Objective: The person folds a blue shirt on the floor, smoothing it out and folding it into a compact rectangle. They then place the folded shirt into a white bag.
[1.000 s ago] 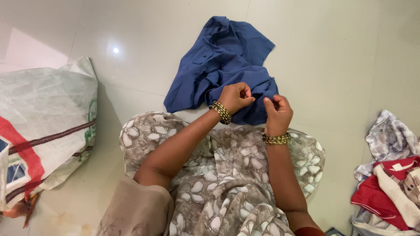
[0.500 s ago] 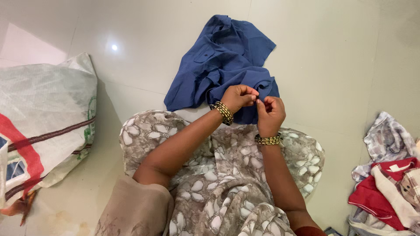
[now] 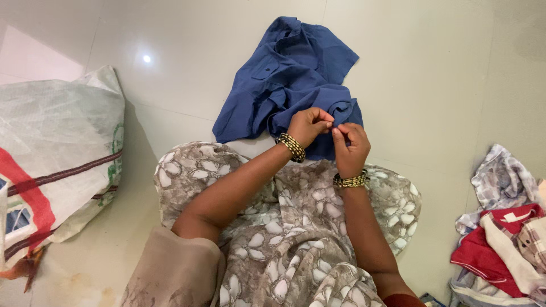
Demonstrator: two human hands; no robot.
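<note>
**Both hands pinching the blue shirt's near edge**

The left hand and right hand are curled nearly closed, fingertips pinching a fold of the blue shirt where they meet. The shirt lies crumpled on the pale tiled floor, its near edge against the person's patterned lap. A woven sack sits at the floor's left edge, a pile of clothes at the right.

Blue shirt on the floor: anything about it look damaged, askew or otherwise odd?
No damage shows. The blue shirt lies crumpled on the tiled floor, its near edge bunched where the left hand and right hand pinch it. A heap of clothes sits loosely at right.
</note>
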